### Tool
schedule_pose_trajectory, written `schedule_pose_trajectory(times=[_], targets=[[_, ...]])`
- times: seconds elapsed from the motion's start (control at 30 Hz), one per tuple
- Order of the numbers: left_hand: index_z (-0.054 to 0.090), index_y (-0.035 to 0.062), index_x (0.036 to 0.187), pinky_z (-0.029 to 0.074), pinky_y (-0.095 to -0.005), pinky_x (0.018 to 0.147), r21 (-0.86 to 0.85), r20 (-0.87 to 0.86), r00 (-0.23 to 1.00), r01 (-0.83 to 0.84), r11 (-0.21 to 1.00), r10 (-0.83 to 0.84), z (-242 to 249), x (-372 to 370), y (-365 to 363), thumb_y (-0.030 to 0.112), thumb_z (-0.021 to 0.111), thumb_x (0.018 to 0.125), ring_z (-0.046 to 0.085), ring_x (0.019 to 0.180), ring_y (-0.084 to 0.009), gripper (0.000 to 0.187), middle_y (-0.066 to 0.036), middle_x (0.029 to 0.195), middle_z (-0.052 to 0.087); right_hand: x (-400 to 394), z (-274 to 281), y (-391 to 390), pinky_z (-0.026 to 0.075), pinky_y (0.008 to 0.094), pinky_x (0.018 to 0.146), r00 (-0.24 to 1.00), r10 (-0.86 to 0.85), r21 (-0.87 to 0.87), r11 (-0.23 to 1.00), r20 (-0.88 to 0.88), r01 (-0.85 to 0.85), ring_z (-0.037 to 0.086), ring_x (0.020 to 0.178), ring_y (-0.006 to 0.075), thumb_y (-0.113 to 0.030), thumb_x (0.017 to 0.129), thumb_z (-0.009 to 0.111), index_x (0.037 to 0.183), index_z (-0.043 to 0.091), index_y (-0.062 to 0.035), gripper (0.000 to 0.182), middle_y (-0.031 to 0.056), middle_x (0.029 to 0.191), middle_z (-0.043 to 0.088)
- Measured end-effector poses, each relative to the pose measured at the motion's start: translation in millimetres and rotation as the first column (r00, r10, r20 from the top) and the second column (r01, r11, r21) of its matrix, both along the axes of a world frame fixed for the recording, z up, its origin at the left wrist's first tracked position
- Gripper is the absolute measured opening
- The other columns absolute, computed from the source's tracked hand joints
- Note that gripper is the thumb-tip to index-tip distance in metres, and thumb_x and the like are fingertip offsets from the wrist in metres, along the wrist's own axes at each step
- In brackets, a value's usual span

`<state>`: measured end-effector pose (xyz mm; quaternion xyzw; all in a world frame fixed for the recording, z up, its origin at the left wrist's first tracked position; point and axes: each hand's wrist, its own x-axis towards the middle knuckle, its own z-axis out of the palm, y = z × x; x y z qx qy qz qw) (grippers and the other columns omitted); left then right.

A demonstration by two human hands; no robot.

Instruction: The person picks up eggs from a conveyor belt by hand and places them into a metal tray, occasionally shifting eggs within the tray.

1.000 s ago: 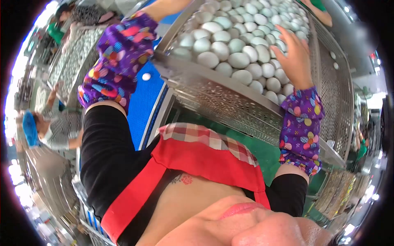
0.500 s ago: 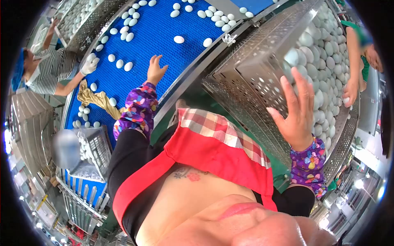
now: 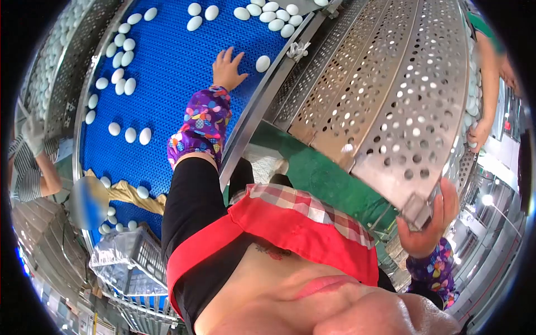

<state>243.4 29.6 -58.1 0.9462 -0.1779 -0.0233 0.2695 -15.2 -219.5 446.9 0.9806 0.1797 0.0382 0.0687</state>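
Observation:
My left hand (image 3: 228,71) is spread over the blue mesh belt (image 3: 178,61), its fingers apart and nothing in them. A single white egg (image 3: 263,63) lies a little to its right. At the lower right, my right hand (image 3: 432,220) has its thumb and fingers around the corner bracket (image 3: 416,211) of a perforated metal bin (image 3: 385,123). The near side of that bin faces the camera, and eggs (image 3: 473,95) show behind its far edge.
Egg groups (image 3: 271,15) lie along the belt's top and left side. A tan cloth (image 3: 134,194) and a plastic crate (image 3: 139,245) are at lower left. A co-worker's gloved hand (image 3: 33,135) is far left; another person's hand (image 3: 478,135) is by the bin.
My right hand has moved from above the eggs down to the bin's corner and closed on it. The bin now appears steeply tilted. My left hand has shifted slightly right and up. The left co-worker's hand moved off the belt.

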Motion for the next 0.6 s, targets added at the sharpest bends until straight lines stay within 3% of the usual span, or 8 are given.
schedule_pose_trajectory(times=[0.1,0.13,0.2,0.27,0.37,0.47,0.53,0.6], targets=[[0.052,0.0268,0.130,0.029,-0.0658,0.096,0.065,0.144,0.986,0.073,0.995,-0.081,9.7,20.1,-44.4,0.048,0.075,0.066,0.029,0.133,-0.0371,0.072,-0.009,0.145,0.035,-1.5,-6.0,1.0,0.032,0.0575,0.102,1.000,-0.028,-0.042,0.999,0.010,0.028,0.042,0.123,0.0423,-0.031,0.078,0.070,0.131,0.036,-0.0020,0.069,0.0269,0.133,0.041],[0.052,0.0268,0.130,0.029,-0.0658,0.096,0.060,0.139,0.986,0.080,0.995,-0.088,2.8,28.7,-54.2,0.048,0.075,0.066,0.029,0.133,-0.0371,0.072,-0.009,0.145,0.035,-0.6,-7.3,0.1,0.030,0.0554,0.104,1.000,-0.017,-0.049,0.999,0.013,0.017,0.038,0.126,0.0432,-0.029,0.080,0.068,0.134,0.034,-0.0017,0.069,0.0272,0.137,0.037],[0.054,0.0266,0.127,0.029,-0.0677,0.095,0.127,0.224,0.968,0.086,0.988,-0.113,-6.8,42.0,-68.7,0.048,0.074,0.067,0.027,0.134,-0.0376,0.067,-0.010,0.145,0.034,-3.0,-10.5,-3.3,0.037,0.0548,0.101,0.998,-0.021,-0.088,0.996,0.067,0.027,0.046,0.119,0.0424,-0.029,0.084,0.064,0.128,0.037,-0.0016,0.058,0.0285,0.131,0.042],[0.055,0.0256,0.125,0.027,-0.0705,0.094,0.110,0.241,0.968,0.041,0.993,-0.067,-3.9,61.1,-74.9,0.050,0.074,0.067,0.025,0.134,-0.0394,0.065,-0.011,0.146,0.032,-20.0,-12.1,-12.7,0.035,0.0595,0.101,0.992,-0.099,-0.039,0.994,0.083,0.103,0.045,0.118,0.0360,-0.037,0.086,0.060,0.129,0.037,-0.0114,0.055,0.0213,0.130,0.041],[0.054,0.0263,0.126,0.027,-0.0691,0.096,0.012,0.296,0.954,-0.057,0.998,0.051,0.3,95.6,-82.9,0.055,0.073,0.066,0.026,0.133,-0.0417,0.069,-0.015,0.146,0.030,-23.8,-15.4,-8.5,0.032,0.0605,0.102,0.985,-0.162,-0.010,0.987,0.066,0.163,0.043,0.119,0.0359,-0.034,0.087,0.059,0.131,0.034,-0.0131,0.055,0.0197,0.132,0.038],[0.052,0.0200,0.129,0.031,-0.0628,0.097,-0.230,0.368,0.859,-0.287,0.930,0.356,-10.8,137.0,-87.2,0.063,0.069,0.068,0.032,0.129,-0.0437,0.076,-0.018,0.142,0.035,-25.2,-2.9,-13.7,0.031,0.0604,0.103,0.986,-0.163,-0.023,0.986,0.019,0.164,0.046,0.117,0.0354,-0.029,0.087,0.059,0.133,0.030,-0.0153,0.056,0.0187,0.136,0.033],[0.053,0.0159,0.127,0.035,-0.0573,0.097,-0.183,0.382,0.876,-0.241,0.953,0.295,-36.3,161.5,-82.3,0.065,0.067,0.070,0.036,0.127,-0.0410,0.076,-0.018,0.140,0.039,-15.1,10.9,-8.4,0.029,0.0600,0.104,0.967,-0.164,-0.032,0.986,-0.197,0.161,0.047,0.115,0.0357,-0.024,0.086,0.061,0.134,0.028,-0.0172,0.058,0.0179,0.138,0.030],[0.058,0.0145,0.122,0.038,-0.0526,0.096,-0.158,0.340,0.912,-0.183,0.970,0.228,-41.1,165.3,-83.4,0.062,0.068,0.070,0.040,0.125,-0.0370,0.071,-0.017,0.135,0.044,-10.7,14.2,-6.1,0.028,0.0595,0.105,0.962,-0.165,0.043,0.983,-0.220,0.178,0.047,0.116,0.0358,-0.022,0.083,0.065,0.135,0.027,-0.0194,0.065,0.0167,0.139,0.030]])
